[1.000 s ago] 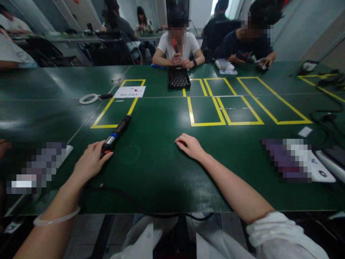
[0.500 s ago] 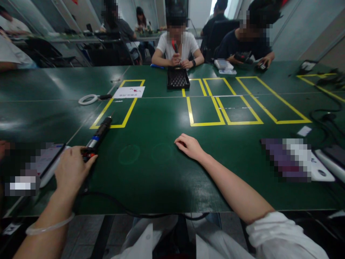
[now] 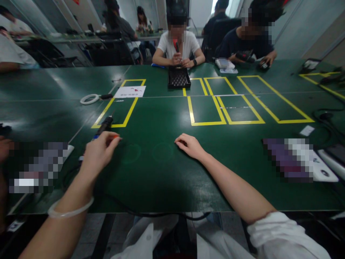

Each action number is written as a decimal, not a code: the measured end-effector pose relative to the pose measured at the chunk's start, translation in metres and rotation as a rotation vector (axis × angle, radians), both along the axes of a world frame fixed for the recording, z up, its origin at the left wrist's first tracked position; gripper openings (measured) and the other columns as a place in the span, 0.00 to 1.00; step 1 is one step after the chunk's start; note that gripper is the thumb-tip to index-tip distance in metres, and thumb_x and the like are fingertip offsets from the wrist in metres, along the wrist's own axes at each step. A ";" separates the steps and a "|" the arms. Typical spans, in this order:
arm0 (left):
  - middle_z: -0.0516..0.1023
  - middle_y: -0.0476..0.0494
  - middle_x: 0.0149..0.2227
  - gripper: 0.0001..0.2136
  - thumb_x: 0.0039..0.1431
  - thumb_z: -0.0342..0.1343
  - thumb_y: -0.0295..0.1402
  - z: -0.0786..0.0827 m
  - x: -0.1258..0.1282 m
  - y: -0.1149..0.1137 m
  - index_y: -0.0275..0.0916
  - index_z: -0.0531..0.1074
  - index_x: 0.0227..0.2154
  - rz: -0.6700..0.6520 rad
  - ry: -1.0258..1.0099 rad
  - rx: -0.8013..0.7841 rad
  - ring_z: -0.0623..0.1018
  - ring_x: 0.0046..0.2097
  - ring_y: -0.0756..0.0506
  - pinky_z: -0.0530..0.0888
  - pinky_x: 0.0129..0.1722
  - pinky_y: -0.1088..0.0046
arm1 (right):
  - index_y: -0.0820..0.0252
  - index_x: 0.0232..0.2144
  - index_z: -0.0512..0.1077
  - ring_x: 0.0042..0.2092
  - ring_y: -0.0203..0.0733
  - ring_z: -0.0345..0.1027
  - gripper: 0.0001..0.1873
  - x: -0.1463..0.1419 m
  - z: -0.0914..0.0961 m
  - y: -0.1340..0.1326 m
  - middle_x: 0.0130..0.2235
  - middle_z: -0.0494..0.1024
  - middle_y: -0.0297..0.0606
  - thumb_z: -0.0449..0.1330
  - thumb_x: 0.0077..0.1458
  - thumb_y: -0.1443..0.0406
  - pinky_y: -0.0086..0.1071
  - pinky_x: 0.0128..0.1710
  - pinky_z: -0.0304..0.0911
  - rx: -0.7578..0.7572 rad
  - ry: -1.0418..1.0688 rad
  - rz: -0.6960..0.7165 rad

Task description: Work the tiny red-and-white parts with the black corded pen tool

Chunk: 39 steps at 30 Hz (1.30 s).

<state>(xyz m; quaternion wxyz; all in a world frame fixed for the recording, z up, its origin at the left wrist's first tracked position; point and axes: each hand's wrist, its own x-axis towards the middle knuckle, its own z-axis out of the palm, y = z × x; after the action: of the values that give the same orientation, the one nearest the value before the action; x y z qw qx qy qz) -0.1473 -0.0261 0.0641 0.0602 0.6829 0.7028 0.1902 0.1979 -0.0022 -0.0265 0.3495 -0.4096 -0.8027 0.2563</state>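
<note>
My left hand (image 3: 98,153), wearing a pale bangle (image 3: 70,210), is closed in a pinch above the table at the left. A small orange-red piece (image 3: 115,136) shows at its fingertips; its kind is too small to tell. Beneath and behind this hand lies a black electric screwdriver (image 3: 106,123) with a blue band, its thin bit pointing away from me. The hand hides most of its body. My right hand (image 3: 190,145) rests on the green tabletop near the middle with curled fingers. Whatever may be inside them is hidden.
Yellow tape outlines (image 3: 208,125) mark the green table (image 3: 151,187). A white card (image 3: 131,91) and a white ring-shaped coil (image 3: 90,99) lie far left. Across from me a person works over a black tray (image 3: 179,78). Blurred-out flat items (image 3: 285,158) lie right. A black cable (image 3: 129,208) runs along the front edge.
My left hand has moved forward and right from the screwdriver's rear end, with the orange-red piece at its fingertips, and now covers more of the tool. My right hand stays put.
</note>
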 end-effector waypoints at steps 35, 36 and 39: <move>0.75 0.47 0.31 0.15 0.53 0.61 0.43 -0.059 0.158 0.032 0.36 0.71 0.36 -0.403 -1.002 -0.461 0.73 0.33 0.50 0.70 0.37 0.70 | 0.58 0.40 0.67 0.29 0.32 0.65 0.15 -0.001 -0.006 0.004 0.32 0.73 0.32 0.62 0.55 0.56 0.29 0.31 0.63 -0.341 0.489 0.054; 0.75 0.47 0.32 0.15 0.53 0.61 0.43 -0.059 0.158 0.032 0.36 0.71 0.37 -0.409 -1.002 -0.451 0.73 0.33 0.49 0.70 0.38 0.70 | 0.58 0.40 0.67 0.29 0.33 0.66 0.15 -0.001 -0.006 0.005 0.32 0.74 0.33 0.62 0.56 0.55 0.29 0.32 0.64 -0.366 0.510 0.050; 0.76 0.46 0.34 0.15 0.53 0.61 0.43 -0.060 0.158 0.032 0.36 0.71 0.37 -0.436 -0.998 -0.431 0.74 0.36 0.49 0.71 0.39 0.69 | 0.58 0.37 0.68 0.30 0.34 0.68 0.15 0.000 -0.004 0.005 0.32 0.75 0.34 0.60 0.57 0.53 0.30 0.32 0.65 -0.409 0.530 0.046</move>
<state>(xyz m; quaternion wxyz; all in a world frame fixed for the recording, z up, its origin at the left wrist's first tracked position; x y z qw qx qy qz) 0.0109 0.0060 0.0041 0.5593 0.6117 0.4556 0.3248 0.1976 0.0030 -0.0307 0.4508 -0.3721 -0.6248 0.5176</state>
